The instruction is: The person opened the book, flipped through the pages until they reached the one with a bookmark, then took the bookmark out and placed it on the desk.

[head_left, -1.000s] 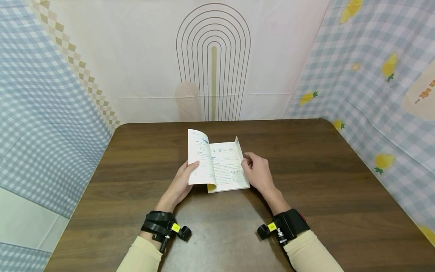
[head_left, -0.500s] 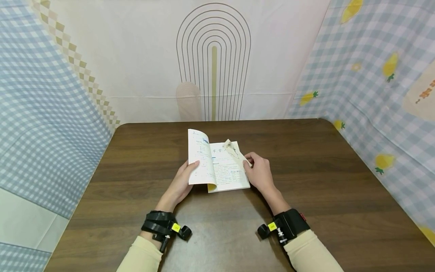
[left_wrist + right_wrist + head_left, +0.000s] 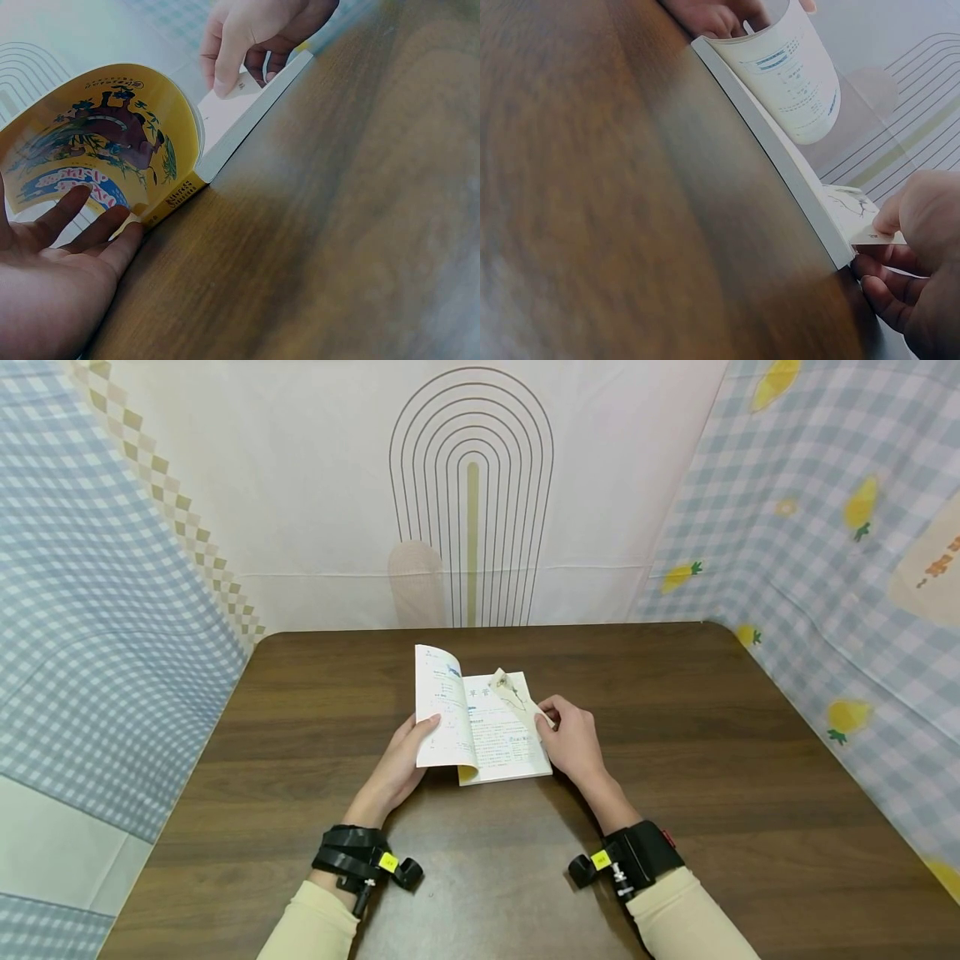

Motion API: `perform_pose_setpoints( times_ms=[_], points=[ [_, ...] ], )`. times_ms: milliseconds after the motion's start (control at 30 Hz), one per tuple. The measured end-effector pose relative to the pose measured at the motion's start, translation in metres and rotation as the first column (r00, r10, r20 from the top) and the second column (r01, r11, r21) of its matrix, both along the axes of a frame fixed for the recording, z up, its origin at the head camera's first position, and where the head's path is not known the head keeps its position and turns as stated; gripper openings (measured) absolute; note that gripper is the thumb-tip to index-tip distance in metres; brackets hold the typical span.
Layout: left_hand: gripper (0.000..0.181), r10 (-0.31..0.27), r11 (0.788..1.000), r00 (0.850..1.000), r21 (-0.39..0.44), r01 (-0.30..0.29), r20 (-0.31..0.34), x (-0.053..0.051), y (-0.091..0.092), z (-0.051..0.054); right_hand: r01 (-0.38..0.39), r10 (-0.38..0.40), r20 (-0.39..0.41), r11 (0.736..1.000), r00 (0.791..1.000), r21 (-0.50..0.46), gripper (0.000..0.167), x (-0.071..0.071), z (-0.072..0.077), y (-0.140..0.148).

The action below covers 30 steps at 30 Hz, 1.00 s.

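An open paperback book (image 3: 498, 747) lies on the table, its left pages and yellow illustrated cover (image 3: 169, 112) raised and curved upward. My left hand (image 3: 393, 768) holds that raised side, thumb on the printed page and fingers behind the cover. Between thumb and fingers of my right hand (image 3: 573, 739) is one end of a pale bookmark (image 3: 510, 692) with a plant drawing on it. The bookmark slants across the upper right of the right-hand page. In the right wrist view, the bookmark (image 3: 847, 210) juts past the book's outer edge where the thumb presses it.
The brown wooden table (image 3: 300, 710) stretches around the book on all sides. A white cloth (image 3: 322, 510) with printed arches hangs behind it. Blue checked cloths hang at the left (image 3: 97, 568) and right (image 3: 787, 568). Both wrists wear black straps with small cameras.
The bookmark, edge-on by the page's right border a second ago, has turned leftward to lie flatter over the page, its drawing visible. My left hand and the book stay put.
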<state>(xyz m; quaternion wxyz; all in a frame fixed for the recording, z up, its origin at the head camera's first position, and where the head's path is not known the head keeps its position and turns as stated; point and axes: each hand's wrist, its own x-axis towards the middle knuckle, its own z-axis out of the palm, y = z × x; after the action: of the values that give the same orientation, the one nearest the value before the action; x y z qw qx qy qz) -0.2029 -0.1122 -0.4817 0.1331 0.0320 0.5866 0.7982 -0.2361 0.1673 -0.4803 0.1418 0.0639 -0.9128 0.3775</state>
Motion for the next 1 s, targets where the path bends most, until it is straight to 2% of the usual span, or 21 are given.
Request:
perform_pose_setpoints(
  times_ms=[533,867,1000],
  points=[
    [0.048,0.014,1.000,1.000,0.016,-0.015,0.018,-0.0004,0.0012,0.0000,-0.009,0.010,0.013,0.999,1.000,-0.042,0.011,0.0012,-0.0001,-0.0018],
    [0.049,0.010,1.000,1.000,0.009,-0.010,0.012,0.0000,0.0013,0.0008,-0.021,0.026,0.047,0.994,0.999,-0.106,0.010,0.0016,0.0021,-0.0007],
    [0.048,0.008,1.000,1.000,0.005,-0.008,0.008,0.0007,0.0013,0.0017,-0.002,0.011,0.068,0.991,0.998,-0.131,0.008,-0.0005,0.0050,0.0040]
  ],
)
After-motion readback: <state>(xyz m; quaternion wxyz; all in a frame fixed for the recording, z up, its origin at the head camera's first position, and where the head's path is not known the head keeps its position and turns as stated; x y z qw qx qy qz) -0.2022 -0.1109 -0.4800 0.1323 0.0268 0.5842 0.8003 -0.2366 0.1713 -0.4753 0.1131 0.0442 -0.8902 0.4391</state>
